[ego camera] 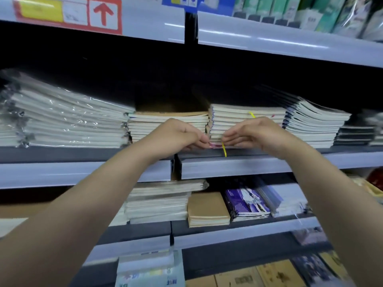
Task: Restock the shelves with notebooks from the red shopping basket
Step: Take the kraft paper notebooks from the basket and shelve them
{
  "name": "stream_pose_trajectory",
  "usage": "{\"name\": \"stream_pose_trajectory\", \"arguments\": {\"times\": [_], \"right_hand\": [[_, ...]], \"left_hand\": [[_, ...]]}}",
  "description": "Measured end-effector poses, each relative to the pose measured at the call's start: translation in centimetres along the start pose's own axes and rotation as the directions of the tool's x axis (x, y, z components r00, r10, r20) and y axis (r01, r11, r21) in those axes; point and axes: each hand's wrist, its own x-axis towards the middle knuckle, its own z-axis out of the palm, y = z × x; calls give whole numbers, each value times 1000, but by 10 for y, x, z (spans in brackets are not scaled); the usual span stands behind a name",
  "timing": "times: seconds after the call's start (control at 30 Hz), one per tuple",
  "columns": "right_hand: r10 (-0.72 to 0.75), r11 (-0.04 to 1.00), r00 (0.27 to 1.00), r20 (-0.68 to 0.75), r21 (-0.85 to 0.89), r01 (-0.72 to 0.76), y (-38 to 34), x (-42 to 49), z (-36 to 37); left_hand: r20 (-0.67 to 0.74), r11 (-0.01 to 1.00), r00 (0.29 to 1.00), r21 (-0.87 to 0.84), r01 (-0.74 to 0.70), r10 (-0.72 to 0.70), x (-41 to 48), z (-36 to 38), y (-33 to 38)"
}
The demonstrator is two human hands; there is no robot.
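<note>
A stack of notebooks (246,119) bound by a yellow band (224,149) sits on the middle shelf (234,166), just right of the shelf joint. My left hand (178,134) reaches in from the left and pinches the lower left edge of that stack, where a pink cover shows. My right hand (255,133) comes from the right, its fingertips touching the stack's front edge beside the yellow band. Whether the right fingers pinch the band I cannot tell. The red shopping basket is out of view.
Plastic-wrapped notebook piles (66,119) fill the shelf to the left, a brown-topped stack (167,125) sits beside my left hand, and curved stacks (313,125) lie to the right. The shelf below holds brown (208,210) and purple notebooks (246,204). Green packs (269,7) stand on the top shelf.
</note>
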Motion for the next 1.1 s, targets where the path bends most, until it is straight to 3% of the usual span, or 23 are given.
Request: {"name": "stream_pose_trajectory", "arguments": {"times": [0.1,0.3,0.7,0.93,1.1], "right_hand": [[58,988,996,-67,-138,-67,21,0,-17],[103,992,995,-7,-70,-103,31,13,-35],[13,998,997,73,-66,-9,47,19,-62],[-7,998,996,85,-60,12,51,19,-67],[-31,998,993,118,-44,36,49,-4,-106]], "left_hand": [[59,1000,998,1,-12,12,18,27,4],[48,985,999,172,-15,7,44,50,3],[-16,990,992,68,122,-121,51,59,7],[-61,981,985,103,165,-160,50,66,17],[79,993,992,80,89,-95,57,97,34]]}}
